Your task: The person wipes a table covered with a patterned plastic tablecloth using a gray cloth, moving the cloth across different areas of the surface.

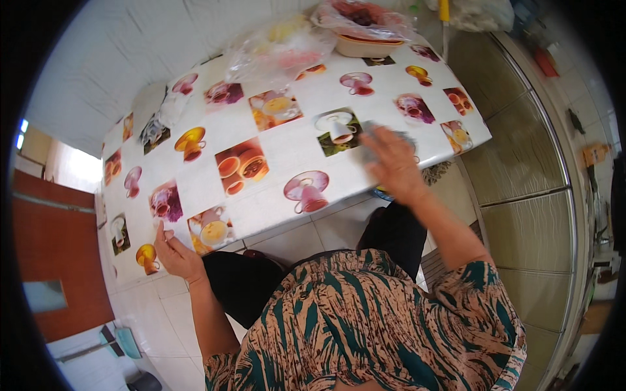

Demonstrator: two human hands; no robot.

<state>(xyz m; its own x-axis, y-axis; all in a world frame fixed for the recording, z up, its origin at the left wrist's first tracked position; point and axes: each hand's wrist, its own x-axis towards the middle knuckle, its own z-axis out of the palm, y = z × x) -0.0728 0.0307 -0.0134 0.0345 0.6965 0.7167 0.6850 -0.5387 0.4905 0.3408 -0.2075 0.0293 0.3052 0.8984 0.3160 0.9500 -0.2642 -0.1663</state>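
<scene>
A white tablecloth (261,202) printed with cups and saucers covers the table in front of me. Near the table's right front edge, my right hand (398,166) lies over a grey cloth (372,151), pressing it against the tabletop. Motion blurs both the hand and the cloth, and much of the cloth is hidden under my palm. My left hand (177,255) is at the front left edge of the table, fingers stretched out and apart, with nothing in it.
At the back stand a clear plastic bag (280,52) and a beige container (368,47) lined with plastic. A crumpled bag (155,127) lies at the left edge. Cabinets (521,150) line the right side; a dustpan (128,342) is on the floor at lower left.
</scene>
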